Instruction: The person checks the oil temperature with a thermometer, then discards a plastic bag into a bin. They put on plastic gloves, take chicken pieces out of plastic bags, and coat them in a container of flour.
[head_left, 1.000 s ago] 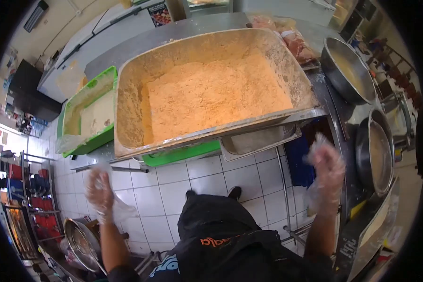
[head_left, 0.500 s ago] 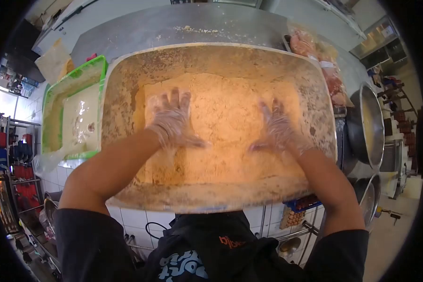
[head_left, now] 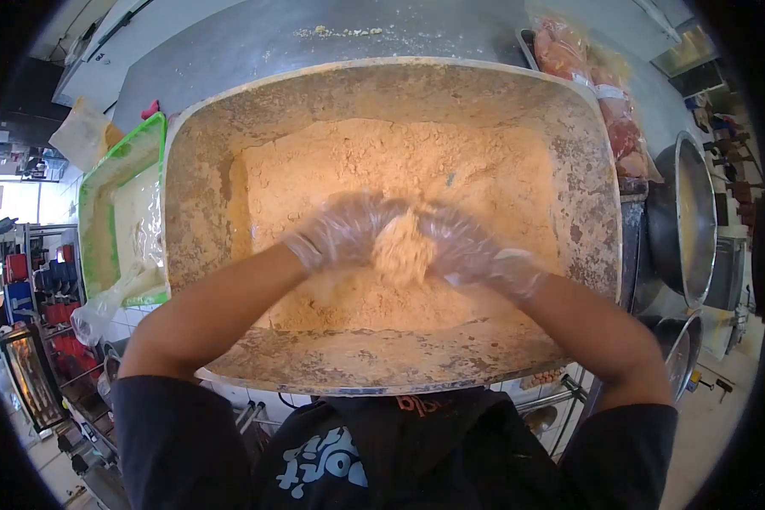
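Observation:
A large tub (head_left: 561,127) with a worn, powder-coated inside holds a bed of orange seasoned flour (head_left: 476,153). My left hand (head_left: 348,228), in a clear plastic glove, is cupped in the middle of the tub. Facing it, my right hand (head_left: 466,242) wears the same kind of glove and curls inward. Between the two hands a mound of flour is gathered up and partly falling. Motion blurs the fingertips, and flour hides some of them.
Left of the tub stands a green tray (head_left: 89,229) with a plastic bag (head_left: 140,229) in it. Bags of raw meat (head_left: 561,51) lie at the back right. A metal bowl (head_left: 684,221) sits on the right. Crumbs dot the steel table (head_left: 229,59) behind.
Both hands have come together from lying spread flat on the flour, and now lift flour between them. The smooth, pressed surface has become loose and crumbly.

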`<state>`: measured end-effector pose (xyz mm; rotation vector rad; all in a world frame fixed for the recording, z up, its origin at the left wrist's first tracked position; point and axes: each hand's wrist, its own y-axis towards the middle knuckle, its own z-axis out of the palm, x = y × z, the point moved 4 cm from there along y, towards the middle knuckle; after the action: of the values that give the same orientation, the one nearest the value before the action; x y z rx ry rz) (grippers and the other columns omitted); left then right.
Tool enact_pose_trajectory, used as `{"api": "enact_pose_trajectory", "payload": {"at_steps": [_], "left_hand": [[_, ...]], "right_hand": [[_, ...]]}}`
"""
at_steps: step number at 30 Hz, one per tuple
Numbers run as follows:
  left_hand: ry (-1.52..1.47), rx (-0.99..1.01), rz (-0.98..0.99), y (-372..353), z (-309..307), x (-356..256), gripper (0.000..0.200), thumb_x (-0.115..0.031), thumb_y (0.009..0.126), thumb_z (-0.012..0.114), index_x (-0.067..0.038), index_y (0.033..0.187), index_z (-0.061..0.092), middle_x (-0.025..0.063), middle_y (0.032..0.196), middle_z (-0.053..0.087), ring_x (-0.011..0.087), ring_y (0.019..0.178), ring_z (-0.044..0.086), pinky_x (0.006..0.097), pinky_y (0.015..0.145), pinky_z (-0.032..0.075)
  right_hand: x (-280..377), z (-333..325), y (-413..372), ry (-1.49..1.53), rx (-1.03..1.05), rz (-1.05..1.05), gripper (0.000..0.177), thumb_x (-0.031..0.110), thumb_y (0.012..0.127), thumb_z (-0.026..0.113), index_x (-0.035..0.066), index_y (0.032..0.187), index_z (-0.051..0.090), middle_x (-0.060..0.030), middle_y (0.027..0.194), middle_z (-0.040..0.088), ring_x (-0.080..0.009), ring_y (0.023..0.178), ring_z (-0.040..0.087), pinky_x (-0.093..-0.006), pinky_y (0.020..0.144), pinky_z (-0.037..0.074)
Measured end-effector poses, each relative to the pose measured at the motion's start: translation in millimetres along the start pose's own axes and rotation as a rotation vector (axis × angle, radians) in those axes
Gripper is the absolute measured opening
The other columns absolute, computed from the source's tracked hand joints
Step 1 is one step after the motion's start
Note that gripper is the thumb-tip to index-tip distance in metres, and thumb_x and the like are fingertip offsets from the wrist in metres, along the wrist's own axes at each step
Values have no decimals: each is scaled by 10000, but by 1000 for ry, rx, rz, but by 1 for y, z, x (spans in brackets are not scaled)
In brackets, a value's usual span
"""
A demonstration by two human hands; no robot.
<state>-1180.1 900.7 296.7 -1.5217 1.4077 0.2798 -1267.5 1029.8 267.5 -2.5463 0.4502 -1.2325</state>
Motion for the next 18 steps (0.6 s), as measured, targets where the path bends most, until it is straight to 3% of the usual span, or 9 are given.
{"api": "enact_pose_trajectory", "payload": {"at_steps": [1,3,5,7,9,12,14,17,18], "left_hand": [[-17,-23,103,-5,-4,1,931,-435,572,691,-92,1292,210,181,1295,273,270,1189,290,343,978,263],[697,-174,304,-42,-36,-28,850,-363,615,687,-68,1277,243,180,1266,322,236,1156,349,323,971,287],[552,-415,37,-62,-76,-1,803,-346,639,675,-37,1259,269,197,1208,393,265,1102,410,339,956,314],[293,-538,-396,-55,-84,33,619,-318,727,562,-46,1230,324,150,1049,496,228,855,496,344,804,408],[19,-561,-497,-41,-70,64,538,-308,757,528,-38,1196,373,150,1018,525,233,833,514,352,791,418],[-71,-283,-244,-24,-43,51,488,-304,754,546,-34,1145,436,179,1112,488,276,1032,465,365,917,345],[296,115,-175,-38,-32,-28,381,-280,799,490,-81,1124,476,144,1106,504,266,1023,472,371,915,350],[572,-299,84,-63,-27,-46,384,-370,821,436,-161,1141,471,110,1121,504,262,1047,458,382,922,341],[596,-255,110,-63,-22,-47,415,-407,816,419,-173,1158,455,115,1140,487,266,1067,440,389,933,325]], "right_hand": [[18,-20,-17,-19,79,-32,589,374,698,595,109,1191,412,-165,1206,378,-296,1137,344,-405,958,267],[39,-57,-35,-72,71,-61,528,376,721,575,107,1156,445,-159,1182,409,-281,1120,370,-380,953,283],[39,-94,-19,-122,-103,-56,449,369,751,547,104,1109,487,-152,1169,423,-264,1114,379,-356,950,292],[6,-78,20,-559,-479,-131,364,340,778,514,98,1049,521,-139,1100,465,-249,1050,433,-351,903,343],[10,-65,38,-538,-463,-70,305,317,805,473,90,996,543,-125,1017,501,-234,968,481,-347,842,390],[61,-36,37,108,33,-35,287,304,839,408,76,937,553,-99,878,536,-224,828,530,-341,737,441],[77,-20,15,280,122,-261,293,300,846,386,68,917,552,-87,814,544,-234,768,539,-337,697,453],[78,-37,-13,-47,120,-325,270,256,848,381,50,904,547,-94,792,545,-248,753,540,-341,702,450],[74,-50,-25,-210,101,-317,259,237,847,381,44,901,545,-98,792,544,-254,755,539,-343,710,448]]}}
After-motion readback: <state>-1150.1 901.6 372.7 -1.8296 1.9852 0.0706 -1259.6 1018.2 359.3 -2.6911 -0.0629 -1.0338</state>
